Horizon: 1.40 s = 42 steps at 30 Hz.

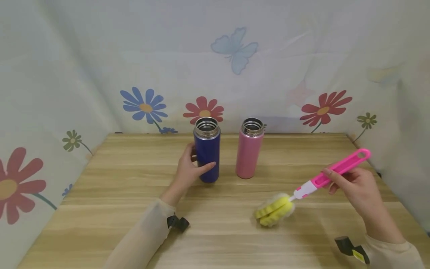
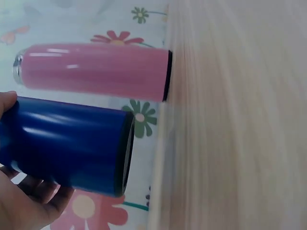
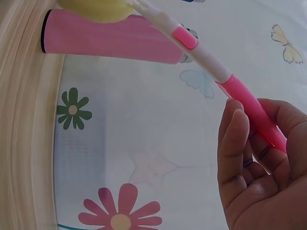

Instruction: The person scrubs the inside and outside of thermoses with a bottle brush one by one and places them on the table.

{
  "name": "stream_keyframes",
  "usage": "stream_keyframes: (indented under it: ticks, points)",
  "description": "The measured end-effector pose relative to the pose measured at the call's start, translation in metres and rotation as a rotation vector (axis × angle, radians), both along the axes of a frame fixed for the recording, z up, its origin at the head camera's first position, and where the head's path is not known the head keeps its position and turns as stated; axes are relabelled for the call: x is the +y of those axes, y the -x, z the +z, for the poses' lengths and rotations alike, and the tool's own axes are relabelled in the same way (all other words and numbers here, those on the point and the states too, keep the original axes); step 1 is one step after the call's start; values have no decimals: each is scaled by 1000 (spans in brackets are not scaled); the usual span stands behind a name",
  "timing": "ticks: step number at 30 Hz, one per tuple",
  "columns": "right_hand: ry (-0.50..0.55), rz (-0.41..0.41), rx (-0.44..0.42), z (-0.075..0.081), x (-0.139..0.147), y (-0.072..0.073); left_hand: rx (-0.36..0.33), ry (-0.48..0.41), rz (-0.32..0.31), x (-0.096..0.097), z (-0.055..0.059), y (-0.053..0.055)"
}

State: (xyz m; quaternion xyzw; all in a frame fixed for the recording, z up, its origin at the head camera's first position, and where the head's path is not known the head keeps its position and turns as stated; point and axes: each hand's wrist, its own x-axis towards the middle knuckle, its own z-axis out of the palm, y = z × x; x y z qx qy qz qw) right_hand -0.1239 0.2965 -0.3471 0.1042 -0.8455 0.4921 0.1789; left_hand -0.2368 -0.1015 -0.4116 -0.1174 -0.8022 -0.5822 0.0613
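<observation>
My left hand (image 1: 189,168) grips a dark blue bottle (image 1: 207,158), thumb across its front and fingers behind. The bottle has no lid, and its steel mouth faces up. In the left wrist view the underside of the blue bottle (image 2: 128,155) shows, raised off the wooden surface. My right hand (image 1: 359,186) holds a bottle brush by its pink handle (image 1: 336,170), with the yellow sponge head (image 1: 274,210) pointing down and left, low over the table. Right of the blue bottle stands a pink bottle (image 1: 249,153), also lidless; nothing touches it.
Both bottles are toward the back of the wood-grain table (image 1: 134,209). A white cloth (image 1: 168,45) printed with flowers and a butterfly hangs behind the table and along both sides. Small black devices (image 1: 178,223) sit at both wrists.
</observation>
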Motion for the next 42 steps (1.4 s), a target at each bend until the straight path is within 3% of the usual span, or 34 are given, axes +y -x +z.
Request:
stream_keyframes:
  ticks: [9, 14, 20, 25, 30, 37, 42]
  points:
    - [95, 44, 12, 2, -2, 3, -1, 18, -144, 4, 10, -25]
    - [236, 81, 8, -1, -1, 1, 47, 51, -227, 6, 11, -38]
    - [407, 48, -8, 2, 3, -5, 45, 121, -319, 8, 12, -52]
    - [494, 84, 60, 7, 6, -5, 104, 126, -407, 9, 11, -63]
    - [573, 124, 121, 15, 6, -3, 149, 127, -470, 12, 10, -69]
    - [780, 175, 197, 28, 8, 3, 165, 166, -496, 13, 7, -70]
    - [848, 226, 283, 46, 10, 9, 149, 206, -502, 14, 6, -68]
